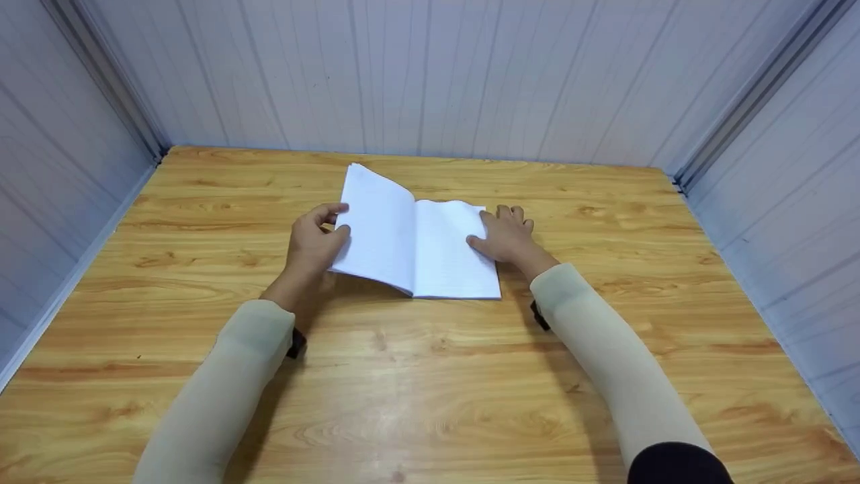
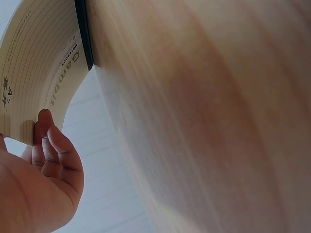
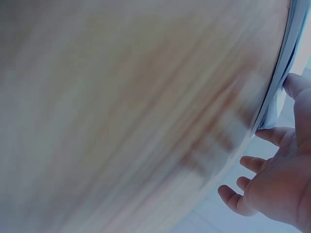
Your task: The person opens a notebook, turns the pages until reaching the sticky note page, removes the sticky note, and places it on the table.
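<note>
An open notebook (image 1: 450,255) with white lined pages lies near the middle of the table. Its left side is raised off the wood, and my left hand (image 1: 316,238) pinches that outer edge, thumb on the page and fingers behind. The left wrist view shows the cover's inner side (image 2: 36,63), cream and lined, with "Gambit" and "NOTEBOOK" printed on it. My right hand (image 1: 505,235) touches the right page's outer edge, its thumb on the paper and the other fingers spread beyond. That page bulges upward near its top.
The wood-grain table (image 1: 416,390) extends around the notebook on all sides. Pale panelled walls (image 1: 403,74) stand at the back, left and right. Both forearms wear light sleeves (image 1: 222,383), with a dark strap piece (image 1: 295,343) showing under the left wrist.
</note>
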Demonstrator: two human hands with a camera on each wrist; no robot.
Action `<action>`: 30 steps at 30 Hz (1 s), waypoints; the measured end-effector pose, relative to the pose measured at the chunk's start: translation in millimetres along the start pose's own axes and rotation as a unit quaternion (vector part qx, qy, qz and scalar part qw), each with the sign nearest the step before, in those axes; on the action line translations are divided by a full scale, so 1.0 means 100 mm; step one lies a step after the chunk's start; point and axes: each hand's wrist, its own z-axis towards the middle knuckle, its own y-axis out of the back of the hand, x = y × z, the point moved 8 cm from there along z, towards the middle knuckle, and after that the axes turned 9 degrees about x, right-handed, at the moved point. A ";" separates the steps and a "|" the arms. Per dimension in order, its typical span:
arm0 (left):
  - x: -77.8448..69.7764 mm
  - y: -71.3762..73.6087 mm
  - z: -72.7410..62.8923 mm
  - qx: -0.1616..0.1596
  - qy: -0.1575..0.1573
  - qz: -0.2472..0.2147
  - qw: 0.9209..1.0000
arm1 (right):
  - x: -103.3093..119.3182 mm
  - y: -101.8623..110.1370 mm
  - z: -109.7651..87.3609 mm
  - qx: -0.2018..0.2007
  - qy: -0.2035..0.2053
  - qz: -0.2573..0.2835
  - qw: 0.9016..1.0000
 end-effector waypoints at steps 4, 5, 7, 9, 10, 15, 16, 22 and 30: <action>-0.01 0.01 -0.01 -0.003 0.002 0.000 1.000 | 0.02 0.02 0.01 -0.016 0.004 0.000 1.000; -0.01 0.00 -0.01 -0.003 0.004 -0.001 1.000 | 0.02 0.03 0.02 -0.020 0.005 0.002 1.000; 0.00 0.00 -0.02 -0.003 0.006 -0.004 1.000 | 0.03 0.04 0.02 -0.028 0.009 0.009 1.000; 0.00 0.00 -0.01 -0.003 0.008 -0.006 1.000 | 0.04 0.05 0.03 -0.035 0.015 0.018 0.999; 0.00 0.00 -0.01 -0.003 0.009 -0.008 1.000 | 0.05 0.06 0.03 -0.039 0.017 0.023 0.999; 0.00 -0.01 0.01 -0.001 0.010 -0.014 1.000 | 0.06 0.12 0.04 -0.066 0.026 0.037 0.997; 0.00 -0.01 0.01 -0.002 0.011 -0.016 1.000 | 0.07 0.14 0.04 -0.071 0.028 0.040 0.996; -0.01 0.00 0.01 -0.004 0.011 -0.020 1.000 | 0.07 0.15 0.07 -0.072 0.028 0.084 0.993; 0.01 -0.01 -0.01 -0.004 0.004 -0.009 1.000 | 0.01 0.17 0.05 -0.101 0.035 0.171 0.979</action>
